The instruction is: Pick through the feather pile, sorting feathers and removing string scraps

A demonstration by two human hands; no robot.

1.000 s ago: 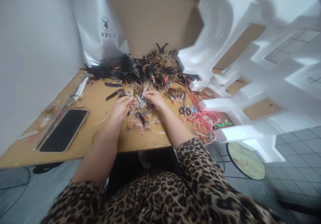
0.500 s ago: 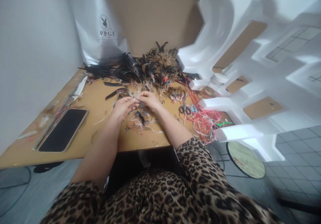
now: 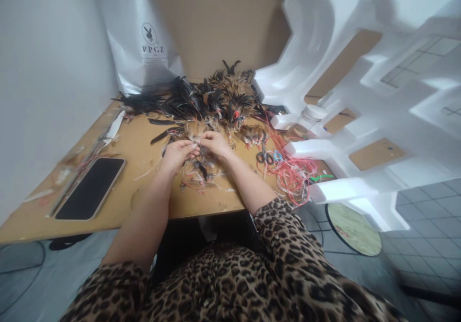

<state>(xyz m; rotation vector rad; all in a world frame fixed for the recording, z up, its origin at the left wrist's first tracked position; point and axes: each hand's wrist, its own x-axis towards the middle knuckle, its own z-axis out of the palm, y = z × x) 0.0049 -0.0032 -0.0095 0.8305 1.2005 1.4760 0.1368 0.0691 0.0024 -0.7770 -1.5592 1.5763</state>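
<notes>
My left hand [image 3: 179, 153] and my right hand [image 3: 215, 144] meet over the table, fingertips pinched together. Between them is a small bunch of tan feathers [image 3: 194, 129], fanning out on the far side of the fingers. Its base is hidden by the fingertips. Under and in front of the hands lie loose feather scraps [image 3: 201, 170] and thread bits. Just beyond, long black feathers [image 3: 162, 103] and a large pile of brown feathers [image 3: 237, 89] spread across the table. A smaller brown feather bundle [image 3: 254, 134] lies right of my right hand.
Black-handled scissors [image 3: 265, 157] lie at the right beside tangled pink and red strings [image 3: 291, 175]. A phone [image 3: 90, 187] rests at the left. Behind stands a silver bag [image 3: 140, 38]. White foam packing [image 3: 345, 149] overhangs the table's right side.
My hands stay pinched together in nearly the same place, with only slight finger movement. The whole view has shifted very slightly.
</notes>
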